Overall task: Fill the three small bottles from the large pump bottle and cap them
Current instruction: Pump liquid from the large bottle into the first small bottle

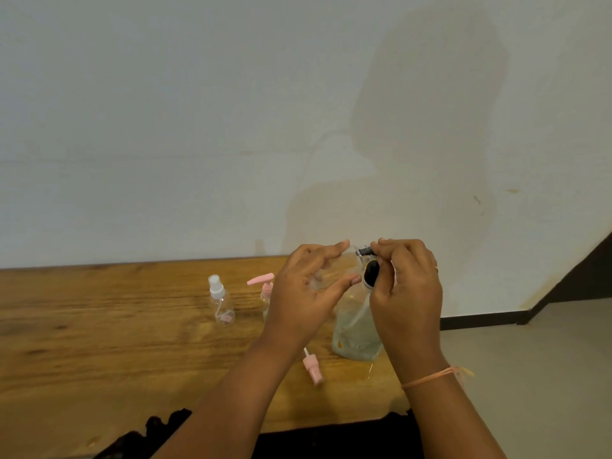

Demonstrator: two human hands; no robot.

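Note:
The large clear pump bottle [356, 329] stands near the table's right end, its black pump head [371, 274] on top. My right hand [409, 293] grips the pump head from the right, fingertips over the nozzle. My left hand [306, 289] holds a small clear bottle [323, 276], faint between thumb and fingers, right at the nozzle. A small bottle with a white spray cap [221, 303] stands to the left. A bottle with a pink pump [265, 286] stands partly hidden behind my left hand. A loose pink cap [312, 367] lies on the table under my left wrist.
The wooden table [116, 342] runs left along a pale wall [198, 127]. Its right end falls just past the large bottle, with grey floor [530, 376] beyond. Dark cloth [159, 432] hangs at the near edge.

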